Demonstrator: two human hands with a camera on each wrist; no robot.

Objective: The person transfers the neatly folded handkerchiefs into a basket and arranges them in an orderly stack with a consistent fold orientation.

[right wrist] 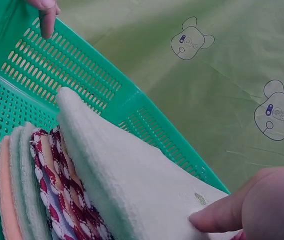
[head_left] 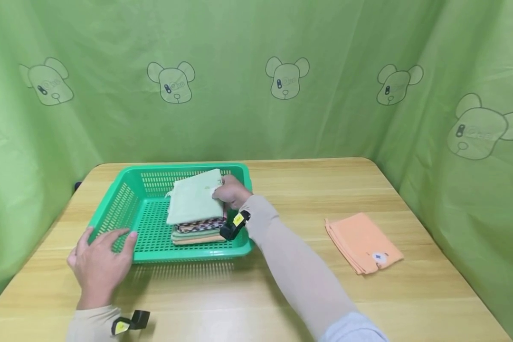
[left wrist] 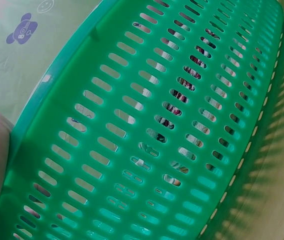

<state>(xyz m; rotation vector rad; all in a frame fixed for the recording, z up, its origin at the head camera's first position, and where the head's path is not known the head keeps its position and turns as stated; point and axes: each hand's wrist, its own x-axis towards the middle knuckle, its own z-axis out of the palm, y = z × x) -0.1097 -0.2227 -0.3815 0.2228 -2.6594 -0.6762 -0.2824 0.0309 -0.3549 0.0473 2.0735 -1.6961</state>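
Observation:
A green plastic basket (head_left: pixel 188 256) holds a stack of folded towels on its right side. On top lies a folded pale green towel (head_left: pixel 194 199), which my right hand (head_left: pixel 232 191) pinches at its right edge. The thumb presses on its upper face near a small leaf mark in the right wrist view. Beneath it are a dark red and white patterned towel (right wrist: pixel 64 185), a green towel (right wrist: pixel 26 175) and an orange one (right wrist: pixel 7 185). My left hand (head_left: pixel 100 263) grips the basket's rim at the front left corner, its fingers reaching over the inside.
A folded orange towel (head_left: pixel 365 244) with a bear face lies to the right on the wooden table (head_left: pixel 282 285). Green curtains (head_left: pixel 228 128) printed with bear heads stand behind and along both sides of the table.

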